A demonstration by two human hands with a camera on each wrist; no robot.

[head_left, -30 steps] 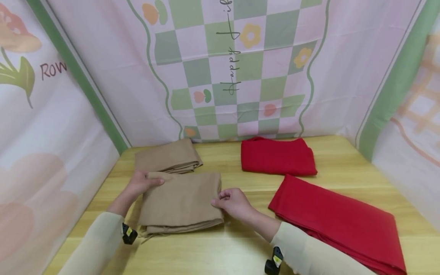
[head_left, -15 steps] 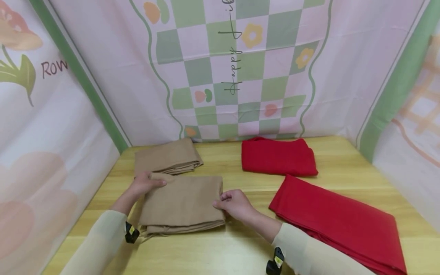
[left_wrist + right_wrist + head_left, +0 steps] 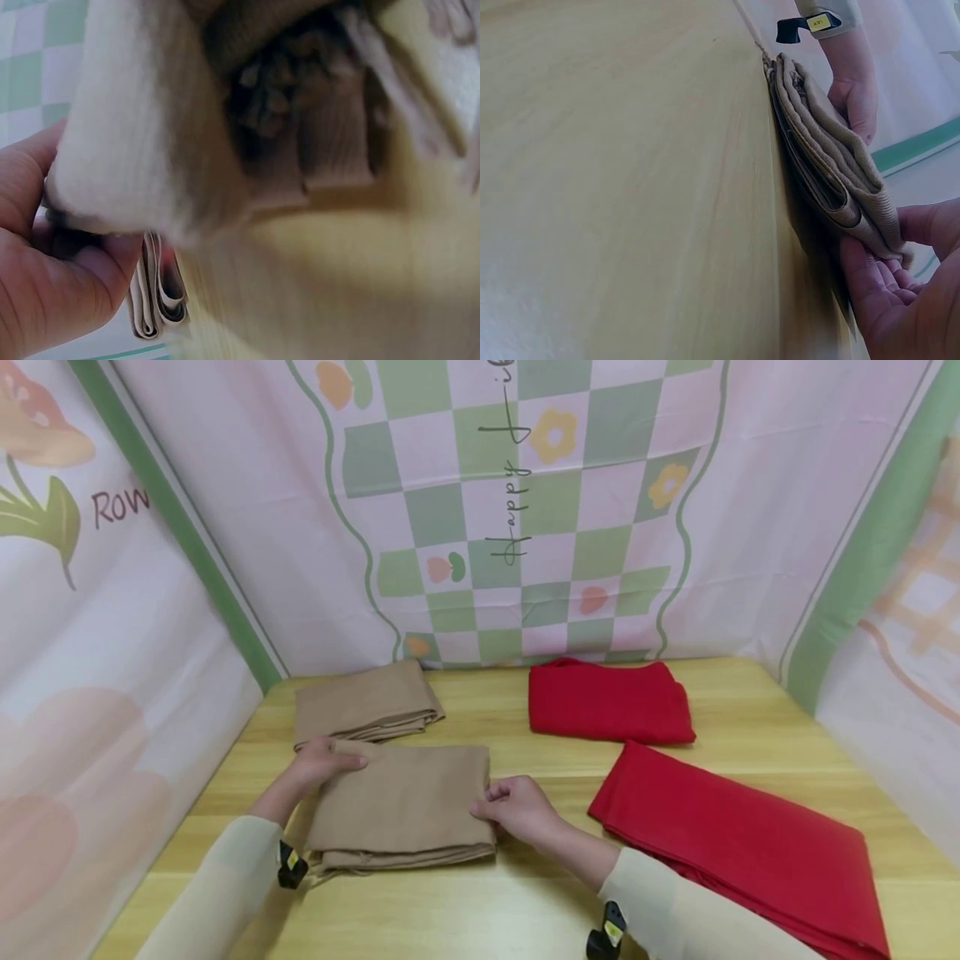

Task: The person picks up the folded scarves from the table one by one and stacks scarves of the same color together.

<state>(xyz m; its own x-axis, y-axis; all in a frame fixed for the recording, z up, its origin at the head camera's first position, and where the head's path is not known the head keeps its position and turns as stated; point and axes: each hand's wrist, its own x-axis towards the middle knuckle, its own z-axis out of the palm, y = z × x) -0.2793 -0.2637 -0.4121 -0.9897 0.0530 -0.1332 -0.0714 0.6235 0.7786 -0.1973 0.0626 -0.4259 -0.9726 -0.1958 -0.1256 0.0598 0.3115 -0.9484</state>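
A folded tan scarf (image 3: 405,797) lies in layers at the front left of the table in the head view. My left hand (image 3: 322,762) grips its far left corner, thumb on top. At the right edge, my right hand (image 3: 517,808) pinches the scarf between thumb and fingers. The left wrist view has twisted tassels (image 3: 274,86) tucked among the folds. From the right wrist view, the fingers (image 3: 866,277) of my right hand are under the stacked layers and the thumb is above.
Behind the held scarf lies another folded tan cloth (image 3: 367,700). A folded red cloth (image 3: 609,703) sits at the back right, and a longer red one (image 3: 742,843) stretches along the right side. A printed curtain (image 3: 555,527) hangs at the back of the wooden table (image 3: 465,910).
Both hands and the held scarf have shifted slightly to the right and toward me. The grip of each hand looks the same, and the other cloths lie still.
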